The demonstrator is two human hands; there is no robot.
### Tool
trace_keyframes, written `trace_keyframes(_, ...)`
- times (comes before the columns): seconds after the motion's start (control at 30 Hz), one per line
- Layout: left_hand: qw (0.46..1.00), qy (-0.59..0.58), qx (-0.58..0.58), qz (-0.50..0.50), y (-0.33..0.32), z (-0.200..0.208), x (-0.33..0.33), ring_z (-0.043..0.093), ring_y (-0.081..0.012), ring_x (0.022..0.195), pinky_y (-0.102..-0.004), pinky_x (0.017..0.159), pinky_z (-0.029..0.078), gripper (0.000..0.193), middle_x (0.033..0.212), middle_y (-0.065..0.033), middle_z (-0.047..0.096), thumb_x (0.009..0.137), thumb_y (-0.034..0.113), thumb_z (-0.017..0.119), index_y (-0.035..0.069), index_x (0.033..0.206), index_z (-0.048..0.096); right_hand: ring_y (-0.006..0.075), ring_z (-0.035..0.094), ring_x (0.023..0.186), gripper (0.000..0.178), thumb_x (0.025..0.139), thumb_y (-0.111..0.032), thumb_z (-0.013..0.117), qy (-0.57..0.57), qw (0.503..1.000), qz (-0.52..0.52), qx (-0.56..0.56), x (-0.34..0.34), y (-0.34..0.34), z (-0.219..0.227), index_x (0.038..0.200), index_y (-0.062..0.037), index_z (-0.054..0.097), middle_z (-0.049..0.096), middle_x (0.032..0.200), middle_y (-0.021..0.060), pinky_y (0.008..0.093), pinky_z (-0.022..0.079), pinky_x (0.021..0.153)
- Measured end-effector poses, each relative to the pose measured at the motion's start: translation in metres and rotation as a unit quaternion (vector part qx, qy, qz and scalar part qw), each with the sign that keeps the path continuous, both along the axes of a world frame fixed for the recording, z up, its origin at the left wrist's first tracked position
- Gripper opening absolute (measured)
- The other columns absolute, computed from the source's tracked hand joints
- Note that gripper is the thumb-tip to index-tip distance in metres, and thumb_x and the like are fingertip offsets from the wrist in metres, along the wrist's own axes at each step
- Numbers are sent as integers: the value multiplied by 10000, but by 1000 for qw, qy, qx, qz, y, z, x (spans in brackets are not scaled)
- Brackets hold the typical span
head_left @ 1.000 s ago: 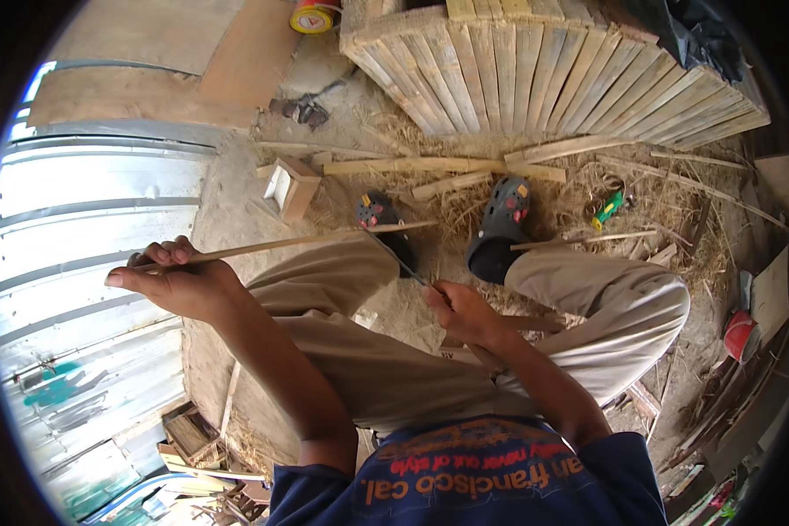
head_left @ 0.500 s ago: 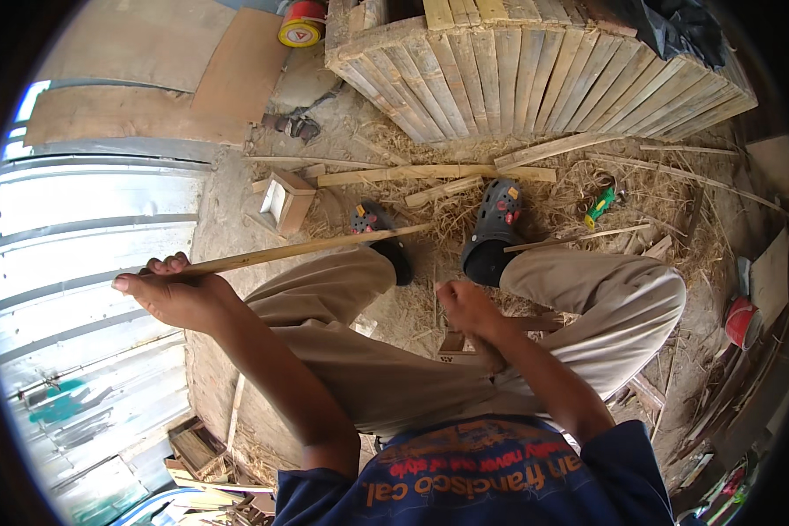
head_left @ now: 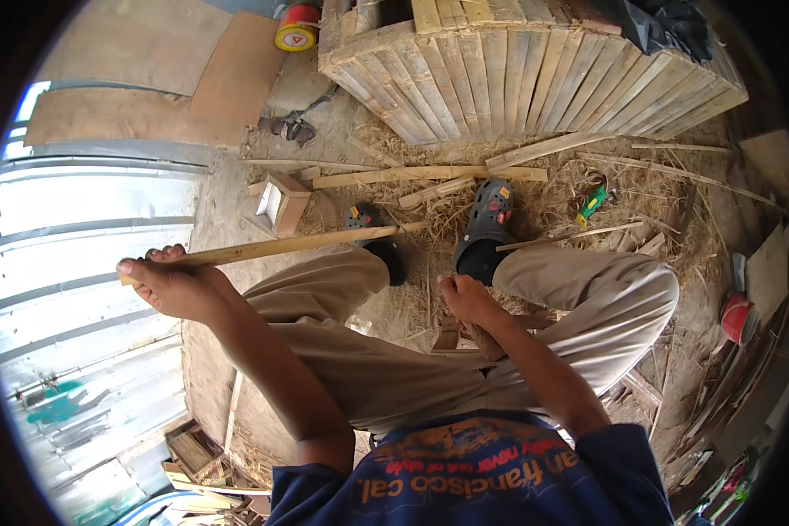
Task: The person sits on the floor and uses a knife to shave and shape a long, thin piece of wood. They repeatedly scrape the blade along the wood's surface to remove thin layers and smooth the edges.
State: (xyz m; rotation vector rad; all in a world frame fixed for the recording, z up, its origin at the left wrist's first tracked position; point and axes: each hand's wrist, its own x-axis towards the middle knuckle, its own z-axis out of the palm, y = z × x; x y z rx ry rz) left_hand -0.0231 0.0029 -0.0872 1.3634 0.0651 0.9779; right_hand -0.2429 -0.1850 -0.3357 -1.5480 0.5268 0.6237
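My left hand [head_left: 171,282], out at the left beside the corrugated metal wall, is closed around one end of a long thin wooden slat [head_left: 302,245]. The slat reaches right across my left shin, and its far end is near my left clog [head_left: 360,216]. Between my knees my right hand [head_left: 470,301] is closed on a brown wooden handle [head_left: 485,343], which sticks out below the fist toward my lap. What is at the handle's other end cannot be made out. Beneath the right hand lies a wooden block or small box [head_left: 448,336], partly covered by my hand and leg.
A large slatted wooden crate [head_left: 500,83] stands ahead. Loose boards [head_left: 430,175] and straw lie around my feet. A small wooden box [head_left: 282,203] sits left, a green-and-yellow tool [head_left: 591,206] right. Corrugated metal sheeting [head_left: 88,254] borders the left; a red container [head_left: 738,318] is far right.
The view has shifted slightly. My right hand has turned a little, and more of the wooden handle shows below it. My left hand still grips the slat in nearly the same place.
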Motion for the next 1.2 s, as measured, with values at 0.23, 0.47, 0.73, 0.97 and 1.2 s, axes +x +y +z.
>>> trace_keyframes(0.23,999,-29,-9,-41,4,-5,0,443,-103,616,-242,580,395,434,729,-11,448,968,478,604,59,943,493,202,646,535,563,1017,-488,436,7,993,-46,-113,-7,2,-30,880,29,613,621,644,117,388,521,510)
trace_keyframes(0.47,1000,-11,-22,3,18,-9,3,448,-109,619,-243,586,408,429,750,-13,459,951,443,647,45,975,487,248,660,625,579,1014,-501,434,0,1000,-6,-24,0,-6,-22,917,35,630,639,695,145,403,521,602)
trace_keyframes(0.73,995,62,57,55,27,-12,-6,468,-191,798,-350,737,454,649,945,-97,464,998,554,442,-74,1160,458,343,713,721,618,1019,-483,386,127,991,-2,-42,0,-13,-40,950,70,655,688,841,232,461,564,711)
trace_keyframes(0.97,1000,2,-27,8,25,-10,-4,437,-128,688,-264,637,398,497,797,-33,427,943,514,621,41,964,470,303,648,580,631,1025,-525,384,0,998,14,-62,-5,-12,-56,832,40,590,604,646,180,478,532,588)
trace_keyframes(1.2,999,-11,-35,-23,28,-12,-4,434,-126,681,-265,628,400,512,801,-36,426,947,514,616,27,968,461,348,660,666,622,1032,-509,384,-5,991,48,-126,-7,-7,-89,852,42,608,631,689,195,492,526,678)
